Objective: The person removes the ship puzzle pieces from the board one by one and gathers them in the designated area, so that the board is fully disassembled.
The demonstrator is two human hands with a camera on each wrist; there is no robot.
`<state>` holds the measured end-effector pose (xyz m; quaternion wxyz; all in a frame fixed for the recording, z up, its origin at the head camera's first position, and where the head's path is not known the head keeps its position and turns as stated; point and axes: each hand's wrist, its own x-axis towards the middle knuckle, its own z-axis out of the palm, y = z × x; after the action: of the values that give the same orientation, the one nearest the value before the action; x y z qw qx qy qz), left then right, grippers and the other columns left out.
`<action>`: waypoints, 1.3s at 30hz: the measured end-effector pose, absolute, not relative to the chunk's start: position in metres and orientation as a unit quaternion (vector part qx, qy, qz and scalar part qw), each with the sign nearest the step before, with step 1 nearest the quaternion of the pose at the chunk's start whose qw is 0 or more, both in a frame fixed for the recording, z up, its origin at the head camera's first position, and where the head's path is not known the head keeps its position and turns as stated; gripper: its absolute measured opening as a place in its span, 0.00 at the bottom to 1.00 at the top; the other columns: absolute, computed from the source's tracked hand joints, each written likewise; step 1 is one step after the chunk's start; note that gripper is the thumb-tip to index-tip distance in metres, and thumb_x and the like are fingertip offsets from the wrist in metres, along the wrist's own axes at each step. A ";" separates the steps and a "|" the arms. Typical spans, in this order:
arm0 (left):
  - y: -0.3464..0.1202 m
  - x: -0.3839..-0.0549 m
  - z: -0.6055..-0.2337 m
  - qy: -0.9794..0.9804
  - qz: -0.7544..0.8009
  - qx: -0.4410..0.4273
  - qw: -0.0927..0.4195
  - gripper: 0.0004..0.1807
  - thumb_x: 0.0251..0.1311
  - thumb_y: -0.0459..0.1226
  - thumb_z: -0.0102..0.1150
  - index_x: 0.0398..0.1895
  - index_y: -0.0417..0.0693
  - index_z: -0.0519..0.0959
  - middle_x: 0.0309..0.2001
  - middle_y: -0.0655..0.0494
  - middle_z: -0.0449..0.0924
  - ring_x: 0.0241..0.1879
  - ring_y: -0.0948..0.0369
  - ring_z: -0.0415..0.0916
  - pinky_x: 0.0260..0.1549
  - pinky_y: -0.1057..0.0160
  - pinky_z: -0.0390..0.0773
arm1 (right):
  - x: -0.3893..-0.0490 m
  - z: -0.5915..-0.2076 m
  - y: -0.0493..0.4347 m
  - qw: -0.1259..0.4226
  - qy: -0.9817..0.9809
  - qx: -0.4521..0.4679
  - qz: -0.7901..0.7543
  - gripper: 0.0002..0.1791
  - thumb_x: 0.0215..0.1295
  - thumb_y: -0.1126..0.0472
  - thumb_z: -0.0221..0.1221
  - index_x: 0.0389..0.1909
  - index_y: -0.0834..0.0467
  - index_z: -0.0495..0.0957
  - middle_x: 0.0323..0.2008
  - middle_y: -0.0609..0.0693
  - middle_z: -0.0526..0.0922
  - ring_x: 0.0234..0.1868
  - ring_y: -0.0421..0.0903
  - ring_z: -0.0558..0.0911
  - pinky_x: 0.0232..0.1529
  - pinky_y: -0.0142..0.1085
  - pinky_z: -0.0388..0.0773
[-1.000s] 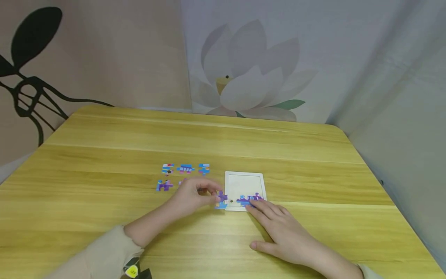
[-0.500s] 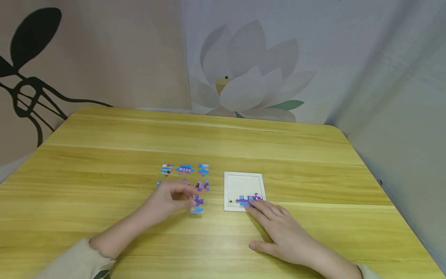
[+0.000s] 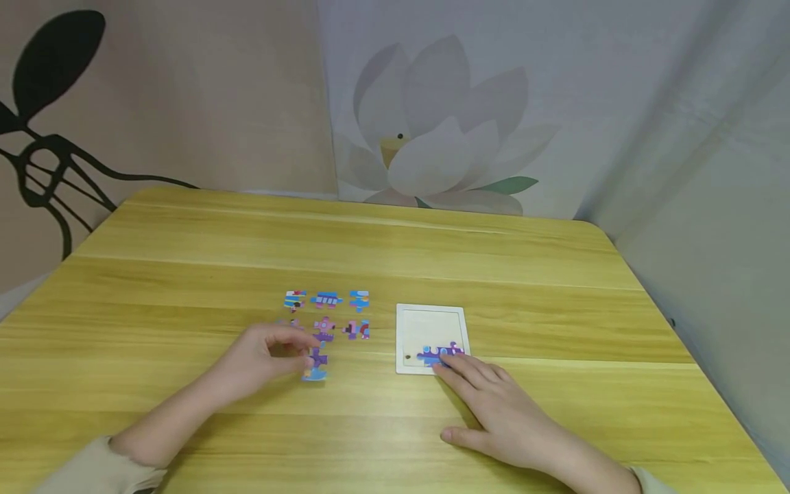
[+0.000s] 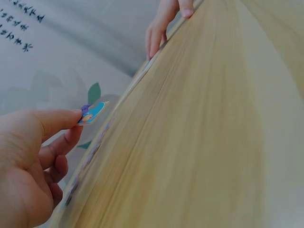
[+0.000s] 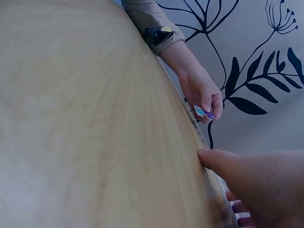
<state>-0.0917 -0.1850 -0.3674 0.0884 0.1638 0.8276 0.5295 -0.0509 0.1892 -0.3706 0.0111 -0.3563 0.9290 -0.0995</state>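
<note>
Left hand swings left, away from tray, pinching puzzle piece lower left of centre | tray's lower-left corner stays unfilled | right hand, thumb spread, touches joined pieces

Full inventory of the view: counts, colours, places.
Table: one, yellowish wood, mid-view.
Tray: one, white, on the table near centre.
Loose puzzle pieces: six visible, multicoloured, two rows left of the tray.
Placed puzzle pieces: count unclear, mostly purple and blue, in the tray's near part.
Held puzzle piece: one, purple and blue, pinched above the table.
Wall covering: count unclear, pale with printed plants, beyond the table.
Wrist device: one, black and yellow, at the left wrist.
Sleeves: two, beige, one per arm.
Left hand: one, left of the tray, pinching the held puzzle piece.
Right hand: one, fingertips at the placed puzzle pieces.
</note>
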 end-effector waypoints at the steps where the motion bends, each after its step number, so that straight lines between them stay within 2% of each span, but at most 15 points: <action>1: -0.187 -0.091 -0.367 0.828 0.529 0.163 0.087 0.12 0.54 0.37 0.69 0.42 0.46 0.84 0.37 0.55 0.80 0.39 0.55 0.75 0.38 0.61 0.76 | -0.051 -0.371 0.189 0.011 0.929 -0.357 -0.100 0.44 0.64 0.32 0.50 0.73 0.55 0.57 0.72 0.50 0.56 0.70 0.50 0.57 0.65 0.51 0.55; 5: -0.195 -0.091 -0.368 0.829 0.528 0.166 0.080 0.12 0.54 0.36 0.69 0.42 0.46 0.84 0.38 0.56 0.81 0.40 0.57 0.76 0.39 0.62 0.76 | -0.051 -0.371 0.189 0.009 0.928 -0.358 -0.102 0.44 0.64 0.32 0.50 0.73 0.54 0.57 0.72 0.50 0.56 0.70 0.50 0.57 0.64 0.51 0.56; 12: -0.210 -0.089 -0.367 0.836 0.518 0.168 0.075 0.13 0.53 0.35 0.69 0.43 0.41 0.84 0.37 0.54 0.81 0.37 0.58 0.76 0.33 0.63 0.78 | -0.051 -0.370 0.188 0.010 0.928 -0.359 -0.103 0.44 0.64 0.32 0.50 0.72 0.54 0.58 0.72 0.50 0.57 0.70 0.51 0.57 0.64 0.51 0.57; 21: -0.222 -0.092 -0.367 0.846 0.505 0.152 0.083 0.14 0.53 0.36 0.69 0.43 0.42 0.84 0.36 0.53 0.80 0.34 0.58 0.75 0.30 0.63 0.77 | -0.052 -0.370 0.189 0.006 0.927 -0.360 -0.106 0.43 0.64 0.32 0.51 0.72 0.54 0.58 0.72 0.51 0.57 0.70 0.51 0.57 0.63 0.52 0.57; 30: -0.227 -0.096 -0.370 0.862 0.480 0.136 0.087 0.13 0.51 0.34 0.70 0.41 0.41 0.84 0.31 0.53 0.78 0.31 0.58 0.74 0.29 0.65 0.76 | -0.051 -0.370 0.189 0.005 0.927 -0.360 -0.103 0.43 0.63 0.32 0.51 0.72 0.54 0.58 0.72 0.50 0.57 0.70 0.51 0.57 0.63 0.51 0.57; 39: -0.225 -0.091 -0.368 0.891 0.426 0.146 0.055 0.13 0.52 0.35 0.70 0.42 0.45 0.84 0.32 0.55 0.75 0.33 0.57 0.70 0.30 0.66 0.74 | -0.050 -0.370 0.190 0.004 0.927 -0.360 -0.106 0.43 0.64 0.33 0.51 0.72 0.54 0.58 0.72 0.51 0.57 0.70 0.51 0.58 0.64 0.52 0.57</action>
<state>-0.0907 -0.2252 -0.3675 0.0547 0.1458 0.8910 0.4265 -0.0505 0.1897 -0.3701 0.0037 -0.3604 0.9268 -0.1055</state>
